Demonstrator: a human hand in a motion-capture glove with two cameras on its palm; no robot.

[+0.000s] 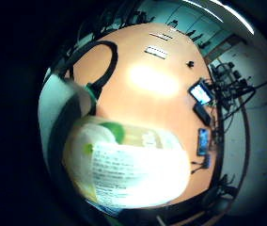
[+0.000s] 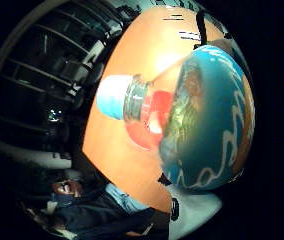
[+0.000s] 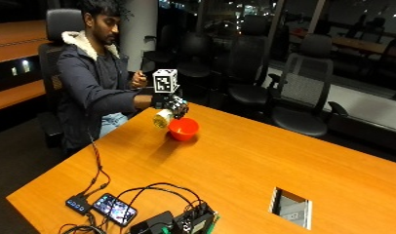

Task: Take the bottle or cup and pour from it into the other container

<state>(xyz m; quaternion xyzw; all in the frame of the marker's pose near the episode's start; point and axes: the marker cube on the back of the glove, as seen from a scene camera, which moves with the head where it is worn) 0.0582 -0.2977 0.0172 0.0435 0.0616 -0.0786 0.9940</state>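
Observation:
In the outside view my gloved right hand (image 3: 174, 104) grips a plastic bottle (image 3: 164, 118) and holds it tilted above the table, its top end toward the red bowl (image 3: 184, 129). The bowl stands on the orange table (image 3: 250, 161) just beside and below the hand. The thumb side palm view shows the bottle's teal label (image 2: 212, 120) close to the palm, with its light blue cap (image 2: 113, 96) on, lying over the red bowl (image 2: 147, 130). In the little finger side palm view the bottle's white label (image 1: 133, 174) fills the space near the palm.
Phones, a black hub and tangled cables (image 3: 139, 212) lie at the table's near edge. A rectangular cable opening (image 3: 291, 207) is cut into the tabletop. Office chairs (image 3: 302, 92) stand along the far side. The person's bare hand (image 3: 139, 79) is raised at the chest.

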